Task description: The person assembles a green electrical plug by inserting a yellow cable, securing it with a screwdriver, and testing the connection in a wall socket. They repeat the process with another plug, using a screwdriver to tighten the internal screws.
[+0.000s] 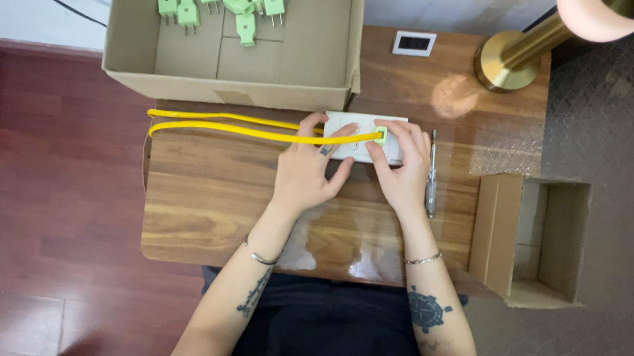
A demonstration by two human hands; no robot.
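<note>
Together, both hands (310,170) (404,167) press green plug (379,135) onto white socket (362,137).

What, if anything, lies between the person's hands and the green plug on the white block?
Nothing visible. The right hand fingers touch the green plug on the white block; the left hand presses the yellow cable beside it.

Single head-worn view, straight down from above, fairly near, over wooden table (242,208); forearms entering from below
</note>
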